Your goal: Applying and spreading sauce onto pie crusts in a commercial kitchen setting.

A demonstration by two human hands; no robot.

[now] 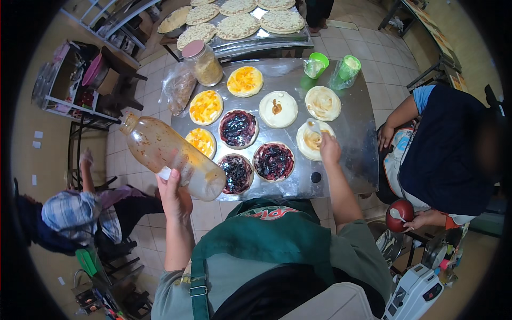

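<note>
My left hand (pixel 175 196) grips a large clear plastic bottle (pixel 172 154), tilted, its inside smeared with brown residue. In my right hand (pixel 331 149) is a pale spoon (pixel 314 126), its bowl on a cream-topped round (pixel 306 146) streaked with caramel-brown sauce. Behind it lies another round with swirled brown sauce (pixel 323 103). A cream-topped round (pixel 278 109) to the left carries one small brown blob. Several rounds with dark berry topping (pixel 274 161) and several with orange topping (pixel 245 81) share the metal table (pixel 352 176).
A jar with a pink lid (pixel 203 63), a plastic bag (pixel 179 89) and green cups (pixel 319 64) stand along the table's far side. Beyond, a second table holds several crumb-topped rounds (pixel 238 27). A person (pixel 444 140) at right holds a red bowl (pixel 400 216); another person (pixel 76 216) is at left.
</note>
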